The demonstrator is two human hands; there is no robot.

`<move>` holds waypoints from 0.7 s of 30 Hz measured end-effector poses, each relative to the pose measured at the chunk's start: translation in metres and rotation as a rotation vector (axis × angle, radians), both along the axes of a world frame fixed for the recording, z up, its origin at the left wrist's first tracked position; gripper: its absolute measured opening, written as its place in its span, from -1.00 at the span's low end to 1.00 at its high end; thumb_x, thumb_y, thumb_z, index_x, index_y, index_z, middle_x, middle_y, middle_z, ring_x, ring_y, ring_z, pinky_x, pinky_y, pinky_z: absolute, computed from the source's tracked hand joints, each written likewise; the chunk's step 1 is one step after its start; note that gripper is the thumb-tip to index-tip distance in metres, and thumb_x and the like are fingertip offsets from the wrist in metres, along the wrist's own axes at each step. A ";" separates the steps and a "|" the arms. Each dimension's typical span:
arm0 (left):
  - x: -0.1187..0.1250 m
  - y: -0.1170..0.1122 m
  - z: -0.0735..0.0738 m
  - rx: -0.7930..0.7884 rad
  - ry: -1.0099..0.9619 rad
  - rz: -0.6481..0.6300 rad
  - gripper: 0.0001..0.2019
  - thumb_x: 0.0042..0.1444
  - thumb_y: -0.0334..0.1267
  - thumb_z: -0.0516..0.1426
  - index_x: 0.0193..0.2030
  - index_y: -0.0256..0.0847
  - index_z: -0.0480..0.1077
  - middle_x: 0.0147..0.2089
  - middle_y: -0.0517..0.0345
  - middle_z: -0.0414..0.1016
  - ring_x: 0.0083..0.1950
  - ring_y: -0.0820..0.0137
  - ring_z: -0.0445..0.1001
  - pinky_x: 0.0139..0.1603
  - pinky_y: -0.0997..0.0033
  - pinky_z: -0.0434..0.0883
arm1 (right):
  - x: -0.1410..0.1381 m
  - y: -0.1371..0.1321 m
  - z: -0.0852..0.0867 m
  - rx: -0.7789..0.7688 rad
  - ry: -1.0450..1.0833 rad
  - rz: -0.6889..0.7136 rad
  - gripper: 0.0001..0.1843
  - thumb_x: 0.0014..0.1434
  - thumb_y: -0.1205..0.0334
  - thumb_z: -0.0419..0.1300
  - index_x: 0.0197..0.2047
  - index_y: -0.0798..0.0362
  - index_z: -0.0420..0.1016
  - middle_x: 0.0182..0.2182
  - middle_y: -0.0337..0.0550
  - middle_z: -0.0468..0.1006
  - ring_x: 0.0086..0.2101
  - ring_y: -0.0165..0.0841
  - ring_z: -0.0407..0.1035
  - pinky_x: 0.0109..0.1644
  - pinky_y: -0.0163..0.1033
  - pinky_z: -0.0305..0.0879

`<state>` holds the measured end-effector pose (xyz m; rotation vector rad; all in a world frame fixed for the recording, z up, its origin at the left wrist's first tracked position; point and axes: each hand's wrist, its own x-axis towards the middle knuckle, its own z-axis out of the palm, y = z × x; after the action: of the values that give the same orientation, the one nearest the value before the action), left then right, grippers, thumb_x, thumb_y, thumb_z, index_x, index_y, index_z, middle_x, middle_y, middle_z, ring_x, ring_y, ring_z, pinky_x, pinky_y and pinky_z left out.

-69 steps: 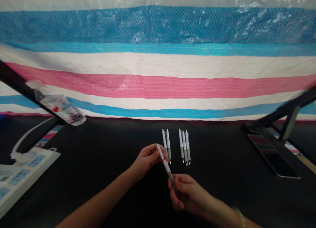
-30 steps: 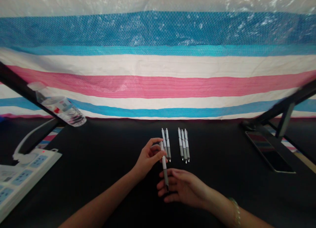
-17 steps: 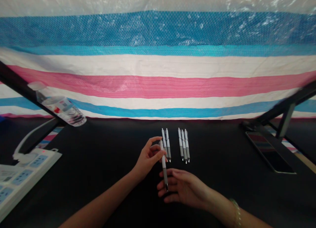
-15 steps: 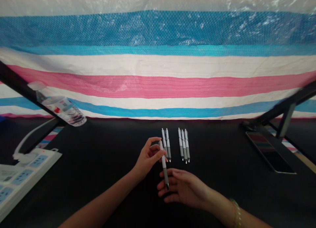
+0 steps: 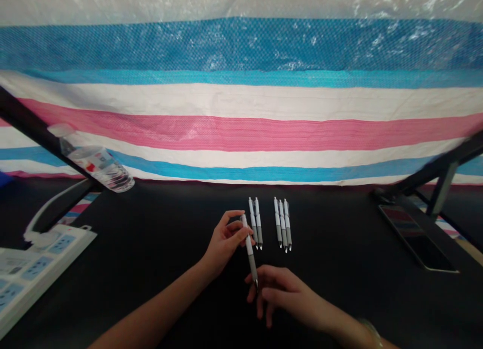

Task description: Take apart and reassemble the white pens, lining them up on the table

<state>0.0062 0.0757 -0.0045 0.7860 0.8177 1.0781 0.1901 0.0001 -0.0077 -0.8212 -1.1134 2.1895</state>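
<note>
My left hand [image 5: 228, 240] pinches a white and grey pen [image 5: 249, 251] by its upper part, with the index finger at the top end. The pen leans, its grey grip and metal tip pointing down toward me. Close to that tip is my right hand [image 5: 281, 291], its fingers apart and holding nothing; whether a fingertip touches the pen I cannot tell. Just beyond the held pen lie two similar pens [image 5: 257, 222] side by side. A group of three more pens [image 5: 283, 223] lies to the right of them, tips toward me.
A white power strip [image 5: 45, 268] with a plugged-in cable lies at the left. Behind it, a clear plastic bottle [image 5: 103, 167] leans by a black bar. A phone [image 5: 413, 238] rests at the right on the black table [image 5: 151, 228]. Striped sheeting [image 5: 241, 102] hangs behind.
My right hand has turned and shifted slightly down and right, its fingers now pointing more downward. My left hand keeps the pen in nearly the same place. The view has shifted slightly.
</note>
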 end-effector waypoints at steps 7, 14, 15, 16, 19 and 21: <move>0.000 0.001 0.001 -0.014 -0.007 0.031 -0.49 0.02 -0.19 0.40 0.07 -0.14 0.34 -0.33 0.19 0.57 -0.41 0.43 0.53 -0.33 0.45 0.41 | -0.001 -0.002 0.009 0.223 -0.287 -0.032 -0.78 0.18 0.31 0.16 -0.08 0.11 0.48 -0.26 -0.14 0.53 -0.44 -0.46 0.38 -0.55 -0.47 0.29; 0.002 0.002 0.006 0.001 0.084 0.025 -0.42 0.03 -0.18 0.37 0.17 -0.14 0.30 -0.32 0.19 0.56 -0.39 0.39 0.57 -0.32 0.42 0.46 | 0.001 -0.001 0.013 0.421 -0.429 -0.057 -0.73 0.13 0.42 0.08 -0.12 0.09 0.52 -0.31 -0.17 0.57 -0.43 -0.43 0.38 -0.48 -0.41 0.24; 0.003 0.004 0.007 0.015 0.125 0.022 -0.40 0.04 -0.18 0.36 0.20 -0.14 0.28 -0.32 0.21 0.55 -0.39 0.38 0.58 -0.32 0.41 0.47 | 0.002 0.000 0.014 0.467 -0.455 -0.066 -0.72 0.11 0.45 0.08 -0.15 0.09 0.53 -0.32 -0.18 0.58 -0.42 -0.43 0.39 -0.44 -0.39 0.24; 0.003 0.006 0.008 0.036 0.172 0.021 -0.38 0.05 -0.18 0.36 0.22 -0.14 0.27 -0.33 0.22 0.54 -0.39 0.37 0.58 -0.33 0.41 0.49 | 0.002 0.000 0.015 0.503 -0.472 -0.075 -0.71 0.09 0.46 0.07 -0.17 0.09 0.54 -0.34 -0.19 0.58 -0.42 -0.42 0.39 -0.40 -0.37 0.25; 0.003 0.019 0.010 0.151 0.338 0.027 -0.42 0.04 -0.18 0.34 0.20 -0.16 0.31 -0.36 0.28 0.50 -0.44 0.40 0.55 -0.38 0.42 0.50 | 0.002 -0.001 0.017 0.538 -0.478 -0.081 -0.67 0.08 0.47 0.04 -0.17 0.10 0.56 -0.37 -0.20 0.59 -0.42 -0.41 0.41 -0.36 -0.34 0.25; 0.003 0.032 0.011 0.262 0.477 0.040 -0.45 0.04 -0.18 0.33 0.17 -0.18 0.35 -0.39 0.28 0.49 -0.47 0.40 0.52 -0.43 0.44 0.47 | 0.002 -0.001 0.016 0.530 -0.479 -0.072 -0.66 0.08 0.47 0.05 -0.16 0.10 0.57 -0.41 -0.21 0.58 -0.44 -0.41 0.40 -0.37 -0.34 0.24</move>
<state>0.0093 0.1079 0.0067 1.2829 1.1071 1.0601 0.1921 -0.0006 0.0085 -1.1352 -1.7589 1.5474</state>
